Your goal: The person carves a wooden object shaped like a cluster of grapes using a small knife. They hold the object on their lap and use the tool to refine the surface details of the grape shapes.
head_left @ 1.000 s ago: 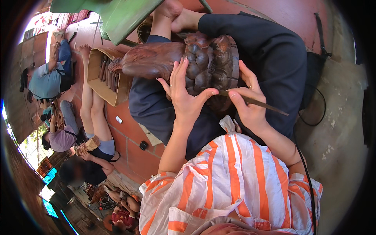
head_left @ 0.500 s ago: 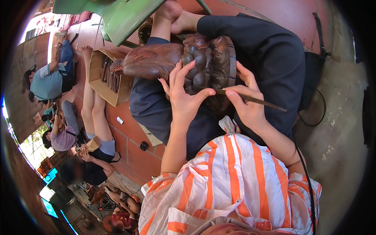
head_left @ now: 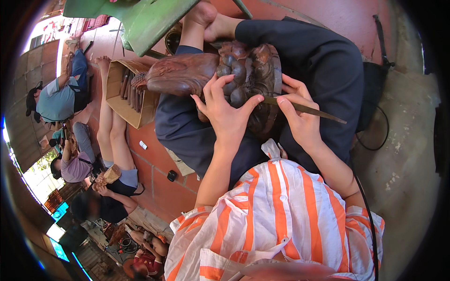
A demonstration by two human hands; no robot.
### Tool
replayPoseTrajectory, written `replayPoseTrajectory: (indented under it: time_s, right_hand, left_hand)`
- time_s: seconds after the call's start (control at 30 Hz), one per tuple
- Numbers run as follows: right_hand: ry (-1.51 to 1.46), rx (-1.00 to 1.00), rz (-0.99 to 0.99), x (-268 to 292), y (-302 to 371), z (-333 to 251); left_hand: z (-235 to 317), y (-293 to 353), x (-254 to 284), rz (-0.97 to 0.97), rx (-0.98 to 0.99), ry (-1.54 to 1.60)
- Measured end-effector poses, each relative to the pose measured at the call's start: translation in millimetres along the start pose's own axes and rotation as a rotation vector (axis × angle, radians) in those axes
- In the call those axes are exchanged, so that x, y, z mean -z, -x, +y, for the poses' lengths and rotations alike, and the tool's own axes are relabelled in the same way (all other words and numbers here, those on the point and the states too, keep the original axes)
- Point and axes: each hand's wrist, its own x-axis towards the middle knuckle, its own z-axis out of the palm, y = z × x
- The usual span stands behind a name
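Red tiled floor, left and far; dark-trousered lap bearing wooden carving; left hand spread against it, right hand pinching file-like tool. Apparent step: surface dressing; next stroke calls for steady bracing.

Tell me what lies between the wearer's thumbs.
In the head view, a file-like metal tool spans that gap, the dark wood carving behind it.

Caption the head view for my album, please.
Left hand on a dark wood carving, right hand holding a slim tool.
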Motion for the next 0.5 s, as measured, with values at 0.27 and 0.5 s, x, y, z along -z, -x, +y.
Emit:
replayPoseTrajectory:
  time_s: [0.27,0.5]
  right_hand:
    - [0.137,0.106,-0.013,-2.8,2.3,-0.6]
    - [-0.149,-0.076,0.061,9.1,-6.6,-4.9]
  left_hand:
    - [-5.7,-3.2,16.5,-0.099,-0.012,0.147]
    - [-5.4,-6.1,15.4,-0.103,0.030,0.089]
